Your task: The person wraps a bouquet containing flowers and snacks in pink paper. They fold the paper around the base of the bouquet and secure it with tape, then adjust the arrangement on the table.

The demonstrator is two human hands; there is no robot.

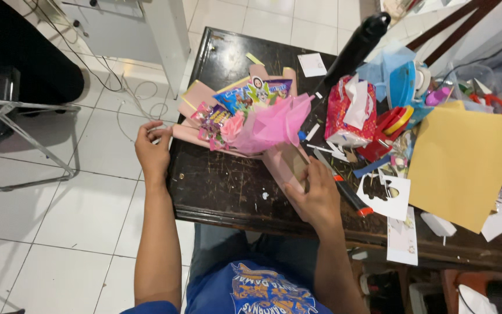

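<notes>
Snack bouquet (pixel 245 113) in pink wrapping is laid on the dark surface (pixel 222 186), its long axis slanting from upper left to lower right. Its stem end is grasped by the right hand (pixel 315 195). A thin strand is pinched at the upper-left edge by the left hand (pixel 152 151).

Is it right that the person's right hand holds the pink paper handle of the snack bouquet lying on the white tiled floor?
Not quite. In the head view the right hand does hold the pink paper handle of the snack bouquet, but the bouquet lies on the dark wooden table, not on the floor.
</notes>
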